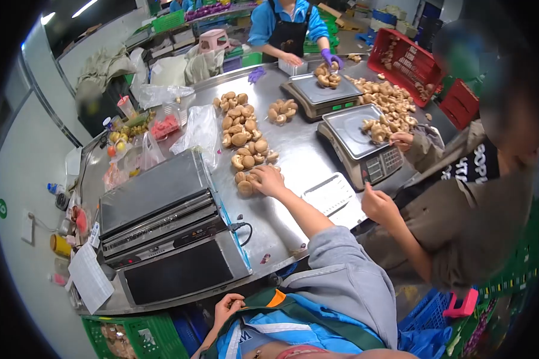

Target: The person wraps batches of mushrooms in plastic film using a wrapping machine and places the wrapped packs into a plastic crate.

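My right hand (270, 180) reaches across the steel table, its fingers curled over brown-capped mushrooms (244, 186) at the near end of a long row. The palm side and some of the mushrooms are hidden under it. More mushroom clusters (239, 128) stretch away from it toward the far side. Close to my body, beside my green apron, my left hand (229, 306) has its fingers bent together; whatever they may hold cannot be made out. A wrapping machine (161, 209) with a dark top stands to the left of my right hand.
Two scales (356, 134) (320, 90) carry mushrooms. A loose mushroom heap (386, 96) lies by a tipped red crate (404, 66). White trays (329, 194) are at the near edge. One co-worker (461, 197) stands at right, another (287, 27) opposite. Plastic bags (200, 134) lie left.
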The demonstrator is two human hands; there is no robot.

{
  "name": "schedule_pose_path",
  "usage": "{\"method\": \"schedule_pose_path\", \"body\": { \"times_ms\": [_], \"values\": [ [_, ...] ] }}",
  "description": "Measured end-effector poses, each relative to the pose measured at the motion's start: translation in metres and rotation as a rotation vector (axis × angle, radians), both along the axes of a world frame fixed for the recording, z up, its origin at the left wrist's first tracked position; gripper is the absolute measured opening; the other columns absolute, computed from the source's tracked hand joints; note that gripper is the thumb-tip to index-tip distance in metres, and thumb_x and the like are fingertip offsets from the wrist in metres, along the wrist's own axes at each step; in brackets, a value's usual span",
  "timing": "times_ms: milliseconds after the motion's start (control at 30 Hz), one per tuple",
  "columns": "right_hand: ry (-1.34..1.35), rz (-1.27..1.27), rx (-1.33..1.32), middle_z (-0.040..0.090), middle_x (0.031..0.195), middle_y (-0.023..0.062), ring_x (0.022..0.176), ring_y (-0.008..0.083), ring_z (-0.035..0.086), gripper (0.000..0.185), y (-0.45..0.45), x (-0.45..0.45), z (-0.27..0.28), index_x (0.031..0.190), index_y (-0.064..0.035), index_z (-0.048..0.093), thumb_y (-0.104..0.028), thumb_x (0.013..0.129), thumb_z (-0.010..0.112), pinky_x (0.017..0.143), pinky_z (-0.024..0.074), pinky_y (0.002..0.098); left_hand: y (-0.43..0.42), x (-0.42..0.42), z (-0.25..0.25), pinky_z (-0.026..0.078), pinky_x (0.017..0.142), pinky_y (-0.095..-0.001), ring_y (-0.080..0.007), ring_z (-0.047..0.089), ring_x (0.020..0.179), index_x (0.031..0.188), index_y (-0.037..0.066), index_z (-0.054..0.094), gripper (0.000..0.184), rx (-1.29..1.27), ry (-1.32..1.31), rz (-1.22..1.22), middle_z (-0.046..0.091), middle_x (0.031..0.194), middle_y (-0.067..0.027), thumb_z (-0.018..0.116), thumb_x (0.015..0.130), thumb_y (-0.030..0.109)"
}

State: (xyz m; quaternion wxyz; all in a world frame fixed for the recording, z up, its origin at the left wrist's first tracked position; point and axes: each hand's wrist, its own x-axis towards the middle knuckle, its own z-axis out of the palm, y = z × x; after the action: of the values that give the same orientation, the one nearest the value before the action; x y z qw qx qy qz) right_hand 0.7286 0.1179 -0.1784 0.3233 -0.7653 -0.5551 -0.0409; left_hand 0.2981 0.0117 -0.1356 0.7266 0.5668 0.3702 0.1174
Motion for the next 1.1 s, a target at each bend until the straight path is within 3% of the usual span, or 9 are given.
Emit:
{"method": "schedule_pose_path", "body": {
  "times_ms": [33,200,267,400,533,667,767,833,1100],
  "values": [
    [-0.044,0.023,-0.114,0.057,0.113,0.0083,0.11,0.0254,0.05,0.04,0.01,0.007,-0.003,0.109,-0.0136,0.06,-0.038,0.079,0.058,0.092,0.0368,0.043,0.001,0.009,0.004,0.046,0.067,-0.0223,-0.0087,0.056,0.072,0.099,-0.001,0.058,0.016,-0.015,0.012,0.006,0.061,0.082,-0.0062,0.054,0.089,0.01],
    [-0.066,0.075,-0.42,0.055,0.113,0.0074,0.11,0.0262,0.049,0.047,0.031,0.016,-0.018,0.112,-0.0157,0.058,-0.048,0.079,0.053,0.091,0.0354,0.0477,0.018,0.04,0.005,0.047,0.07,-0.0233,-0.0103,0.058,0.076,0.099,-0.001,0.058,0.017,0.013,0.082,-0.024,0.062,0.083,-0.0071,0.054,0.089,0.012],
    [-0.107,0.046,-0.349,0.054,0.109,0.0075,0.107,0.0257,0.049,0.044,0.03,0.012,-0.032,0.11,-0.0153,0.057,-0.046,0.079,0.055,0.088,0.0383,0.045,0.029,0.058,0.007,0.047,0.068,-0.0236,-0.0102,0.058,0.074,0.097,-0.001,0.059,0.015,-0.008,0.101,-0.052,0.062,0.083,-0.0069,0.053,0.088,0.01],
    [-0.073,0.039,-0.277,0.054,0.103,0.008,0.104,0.025,0.049,0.038,0.002,-0.013,-0.041,0.106,-0.0121,0.057,-0.038,0.079,0.057,0.081,0.0406,0.0394,0.067,0.099,0.017,0.048,0.064,-0.0254,-0.0122,0.06,0.068,0.093,0.001,0.062,0.013,0.433,0.16,-0.282,0.063,0.079,-0.0086,0.055,0.083,0.006],
    [0.001,-0.064,-0.271,0.053,0.108,0.0099,0.107,0.0273,0.047,0.038,-0.031,-0.037,-0.029,0.106,-0.0111,0.057,-0.035,0.077,0.059,0.084,0.0394,0.0401,0.097,0.165,0.028,0.047,0.07,-0.027,-0.0141,0.059,0.078,0.101,0.001,0.059,0.021,0.542,0.066,-0.399,0.062,0.085,-0.009,0.059,0.081,0.009],
    [0.426,-0.268,0.181,0.048,0.122,0.0191,0.112,0.035,0.045,0.051,-0.07,-0.035,0.005,0.115,-0.0036,0.051,-0.027,0.072,0.066,0.093,0.0366,0.0425,0.116,0.242,-0.002,0.042,0.085,-0.0309,-0.0225,0.048,0.106,0.126,0.003,0.038,0.057,0.475,-0.005,-0.23,0.046,0.117,-0.0155,0.065,0.077,0.014],
    [0.634,-0.396,0.187,0.041,0.127,0.0244,0.117,0.0391,0.04,0.059,-0.1,-0.02,-0.023,0.122,0.0037,0.042,-0.027,0.076,0.065,0.098,0.0333,0.0421,0.13,0.279,-0.037,0.035,0.096,-0.038,-0.0311,0.039,0.115,0.131,0.003,0.029,0.069,0.687,-0.065,-0.117,0.036,0.125,-0.0198,0.067,0.075,0.018],
    [0.667,-0.397,0.163,0.039,0.129,0.0263,0.119,0.0394,0.038,0.063,-0.107,-0.019,-0.033,0.125,0.0051,0.039,-0.027,0.077,0.065,0.099,0.0326,0.0426,0.132,0.297,-0.043,0.027,0.102,-0.0432,-0.0368,0.031,0.121,0.133,0.003,0.025,0.078,0.797,0.169,0.058,0.03,0.129,-0.0227,0.069,0.073,0.023],
    [0.624,-0.471,-0.028,0.034,0.132,0.029,0.124,0.0415,0.031,0.08,-0.098,-0.033,-0.055,0.133,0.0025,0.029,-0.04,0.076,0.065,0.102,0.0298,0.0445,0.163,0.307,-0.11,0.027,0.103,-0.0417,-0.0361,0.029,0.124,0.135,0.002,0.024,0.08,0.648,0.4,0.201,0.026,0.134,-0.0224,0.07,0.073,0.027]
  ]
}}
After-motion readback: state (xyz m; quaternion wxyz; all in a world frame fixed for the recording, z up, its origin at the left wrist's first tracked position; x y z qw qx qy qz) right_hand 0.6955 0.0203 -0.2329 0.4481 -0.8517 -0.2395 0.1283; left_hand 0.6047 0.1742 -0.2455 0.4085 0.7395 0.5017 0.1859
